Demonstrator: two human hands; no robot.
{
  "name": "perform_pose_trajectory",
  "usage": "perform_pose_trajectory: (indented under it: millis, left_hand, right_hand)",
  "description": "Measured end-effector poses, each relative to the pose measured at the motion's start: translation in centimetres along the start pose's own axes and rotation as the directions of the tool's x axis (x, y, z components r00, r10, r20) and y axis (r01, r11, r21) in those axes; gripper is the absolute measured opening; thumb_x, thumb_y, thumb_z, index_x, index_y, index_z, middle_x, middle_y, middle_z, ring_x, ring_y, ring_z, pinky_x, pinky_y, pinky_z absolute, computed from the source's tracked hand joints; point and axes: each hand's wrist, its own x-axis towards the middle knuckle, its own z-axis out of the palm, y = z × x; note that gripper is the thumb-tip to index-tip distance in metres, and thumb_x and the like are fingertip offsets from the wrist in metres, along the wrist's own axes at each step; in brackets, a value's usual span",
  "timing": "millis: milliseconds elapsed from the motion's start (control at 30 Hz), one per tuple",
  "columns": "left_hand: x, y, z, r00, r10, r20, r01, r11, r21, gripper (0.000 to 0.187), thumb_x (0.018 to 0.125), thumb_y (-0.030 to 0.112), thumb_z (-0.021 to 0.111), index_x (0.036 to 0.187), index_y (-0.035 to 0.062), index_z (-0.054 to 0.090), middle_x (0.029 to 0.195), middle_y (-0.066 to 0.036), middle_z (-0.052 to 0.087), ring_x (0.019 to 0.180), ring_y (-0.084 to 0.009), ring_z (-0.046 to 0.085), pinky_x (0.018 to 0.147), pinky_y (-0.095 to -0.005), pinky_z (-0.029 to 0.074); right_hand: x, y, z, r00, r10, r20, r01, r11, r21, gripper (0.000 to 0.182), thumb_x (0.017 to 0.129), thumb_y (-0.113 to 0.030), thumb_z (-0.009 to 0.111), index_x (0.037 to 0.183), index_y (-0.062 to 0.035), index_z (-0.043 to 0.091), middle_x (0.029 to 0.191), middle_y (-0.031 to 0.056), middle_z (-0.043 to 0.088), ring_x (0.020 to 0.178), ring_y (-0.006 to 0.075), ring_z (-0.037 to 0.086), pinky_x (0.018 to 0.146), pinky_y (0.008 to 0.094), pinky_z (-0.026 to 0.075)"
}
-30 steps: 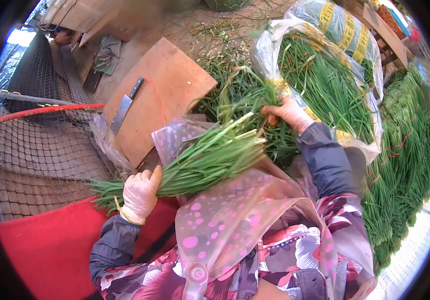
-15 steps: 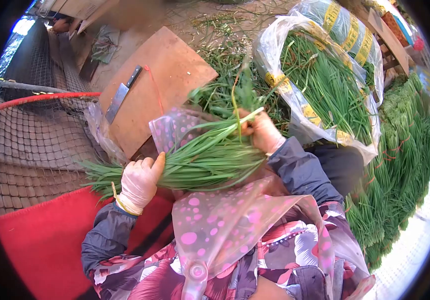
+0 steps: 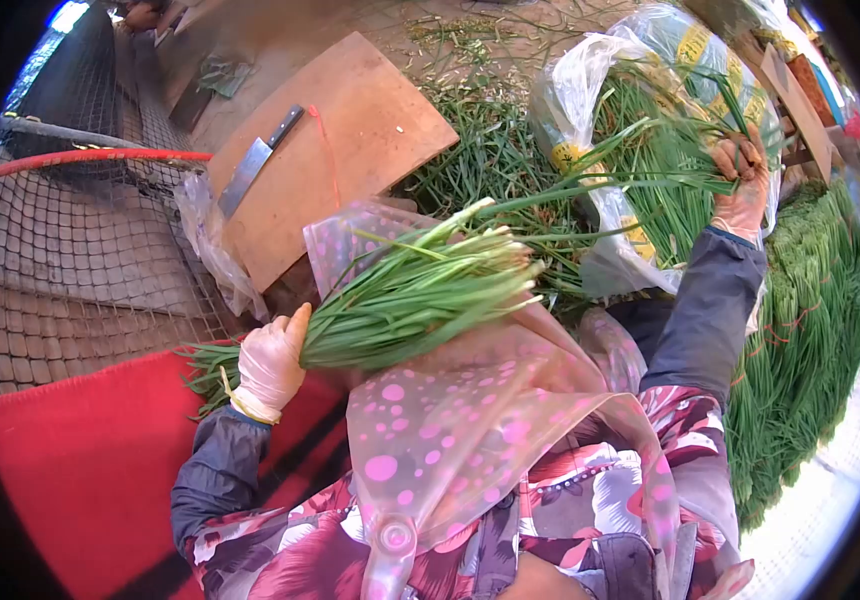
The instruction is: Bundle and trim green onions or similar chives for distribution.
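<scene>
My left hand, in a pale glove, is wrapped round a thick bunch of garlic chives. The cut pale ends point up and right, and the leafy tips hang out behind the hand to the left. Off to the right, my right hand has its fingers closed on a few long chive stalks, which trail left toward the bunch. That hand is above the open plastic bag with yellow tape, which is full of loose chives. A spotted clear apron covers my lap beneath the bunch.
A wooden board lies ahead with a knife and a red string on it. Loose green leaves are heaped beyond. Stacked tied chives stand at the right. Red cloth and netting are at the left.
My right hand has moved from the bunch's cut ends out to the right over the bag, drawing a few stalks along. My left hand still grips the bunch.
</scene>
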Motion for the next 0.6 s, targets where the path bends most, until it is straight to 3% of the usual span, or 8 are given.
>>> perform_pose_trajectory:
  millis: [133, 167, 267, 333, 367, 467, 533, 600]
  left_hand:
    - [0.2, 0.2, 0.2, 0.998, 0.035, -0.043, -0.031, 0.996, 0.088, 0.062, 0.062, 0.003, 0.063, 0.123, 0.0064, 0.055, 0.077, -0.007, 0.052, 0.068, -0.0259, 0.056, 0.059, -0.0374, 0.044]
    - [0.5, 0.3, 0.1, 0.998, 0.038, -0.046, -0.034, 0.995, 0.089, 0.062, 0.062, 0.003, 0.063, 0.123, 0.0064, 0.055, 0.077, -0.007, 0.052, 0.068, -0.0259, 0.056, 0.059, -0.0374, 0.044]
    - [1.0, 0.7, -0.2, 0.995, 0.065, -0.069, -0.057, 0.992, 0.112, 0.056, 0.066, 0.005, 0.060, 0.122, 0.0066, 0.056, 0.075, -0.006, 0.051, 0.066, -0.0246, 0.056, 0.058, -0.0372, 0.043]
    - [1.3, 1.1, -0.7, 0.994, 0.105, -0.040, -0.099, 0.985, 0.141, 0.053, 0.070, 0.005, 0.060, 0.123, 0.0057, 0.056, 0.078, -0.008, 0.053, 0.066, -0.0261, 0.056, 0.059, -0.0383, 0.044]
    - [1.4, 1.2, -1.1, 0.994, 0.103, -0.040, -0.096, 0.985, 0.144, 0.053, 0.070, 0.005, 0.060, 0.123, 0.0057, 0.056, 0.078, -0.008, 0.053, 0.066, -0.0261, 0.056, 0.059, -0.0383, 0.044]
    - [1.9, 1.4, -1.9, 0.992, 0.123, -0.034, -0.116, 0.982, 0.151, 0.051, 0.071, 0.005, 0.058, 0.122, 0.0056, 0.057, 0.076, -0.007, 0.052, 0.066, -0.0251, 0.056, 0.059, -0.0381, 0.044]
    - [1.9, 1.4, -1.9, 0.989, 0.144, -0.012, -0.140, 0.977, 0.158, 0.051, 0.071, 0.005, 0.058, 0.122, 0.0055, 0.057, 0.076, -0.007, 0.052, 0.066, -0.0253, 0.056, 0.059, -0.0379, 0.043]
    - [1.8, 1.3, -1.6, 0.989, 0.149, -0.010, -0.147, 0.982, 0.117, 0.051, 0.070, 0.005, 0.058, 0.121, 0.0055, 0.058, 0.076, -0.007, 0.051, 0.066, -0.0256, 0.056, 0.059, -0.0381, 0.044]
  right_hand:
    - [-5.0, 2.6, 3.7, 0.895, 0.438, -0.091, -0.374, 0.621, -0.689, 0.017, 0.086, -0.018, 0.067, 0.099, -0.0076, 0.068, 0.063, -0.0067, 0.053, 0.049, 0.0025, 0.035, 0.045, 0.0215, 0.025]
    - [-7.7, 4.9, 7.7, 0.832, 0.544, -0.109, -0.253, 0.196, -0.947, 0.025, 0.085, -0.025, 0.067, 0.103, -0.0076, 0.069, 0.081, -0.0012, 0.067, 0.057, 0.0055, 0.048, 0.052, 0.0219, 0.037]
    - [-10.9, 14.8, 3.8, 0.620, 0.737, 0.270, 0.479, -0.083, -0.874, 0.062, 0.069, -0.055, 0.074, 0.107, -0.0060, 0.068, 0.097, 0.0166, 0.069, 0.093, 0.0291, 0.066, 0.083, 0.0364, 0.050]
    - [-12.4, 16.8, 7.2, 0.526, 0.798, 0.295, 0.535, -0.041, -0.844, 0.064, 0.067, -0.059, 0.074, 0.107, -0.0092, 0.069, 0.099, 0.0173, 0.068, 0.096, 0.0301, 0.065, 0.085, 0.0379, 0.049]
    - [-13.2, 19.1, 6.2, 0.464, 0.821, 0.333, 0.323, 0.194, -0.926, 0.064, 0.066, -0.056, 0.075, 0.108, -0.0088, 0.068, 0.098, 0.0167, 0.068, 0.094, 0.0297, 0.065, 0.083, 0.0367, 0.049]
    - [-15.4, 21.6, 6.0, 0.447, 0.876, 0.182, 0.073, 0.167, -0.983, 0.051, 0.073, -0.040, 0.077, 0.111, -0.0075, 0.066, 0.098, 0.0148, 0.068, 0.087, 0.0250, 0.065, 0.080, 0.0347, 0.050]
    - [-16.4, 21.9, 5.0, 0.666, 0.718, 0.202, -0.259, 0.476, -0.840, 0.037, 0.080, -0.021, 0.073, 0.112, -0.0057, 0.064, 0.092, 0.0126, 0.069, 0.082, 0.0199, 0.064, 0.077, 0.0332, 0.050]
    - [-15.9, 21.1, 3.8, 0.688, 0.711, 0.147, -0.167, 0.352, -0.921, 0.024, 0.084, -0.010, 0.068, 0.107, -0.0039, 0.065, 0.080, 0.0105, 0.067, 0.072, 0.0173, 0.062, 0.071, 0.0342, 0.051]
